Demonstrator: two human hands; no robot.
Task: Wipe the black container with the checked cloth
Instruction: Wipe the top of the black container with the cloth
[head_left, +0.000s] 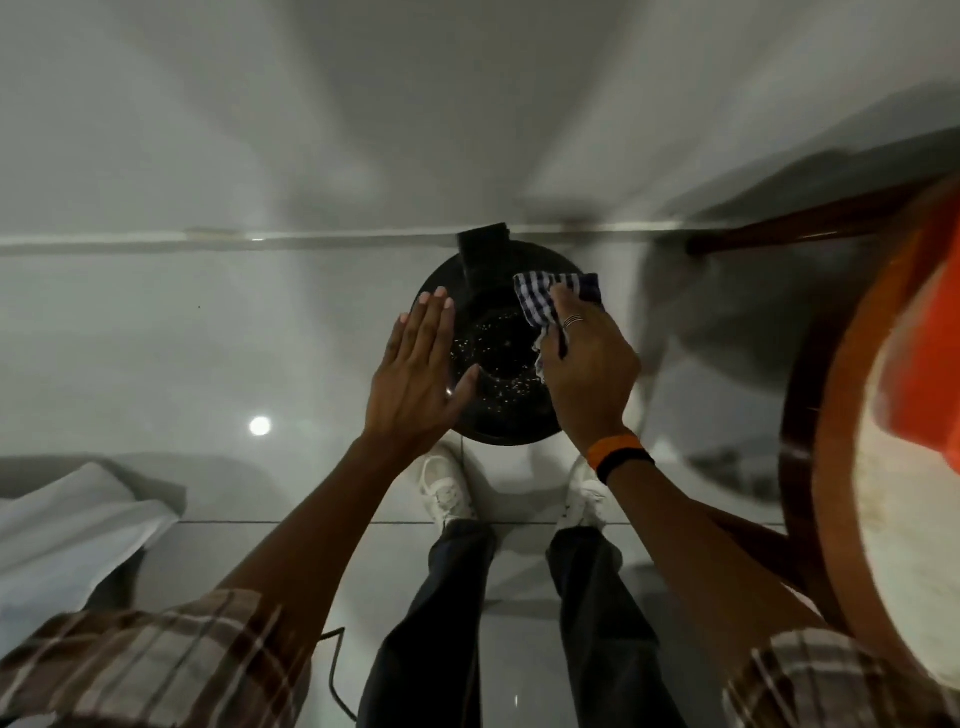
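One black container, one checked cloth, two hands, two shoes.

This is looking like a home room: glossy white floor tiles, a round wooden table, white fabric lying nearby.

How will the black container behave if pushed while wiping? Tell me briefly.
The black container is wide and low, so it probably won't tip. The floor looks glossy, so it may slide; the left hand steadies its side while the right hand wipes with the cloth.

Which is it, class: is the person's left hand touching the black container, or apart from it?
Touching. The head view shows the left hand flat against the black container, its thumb hooked over the rim.
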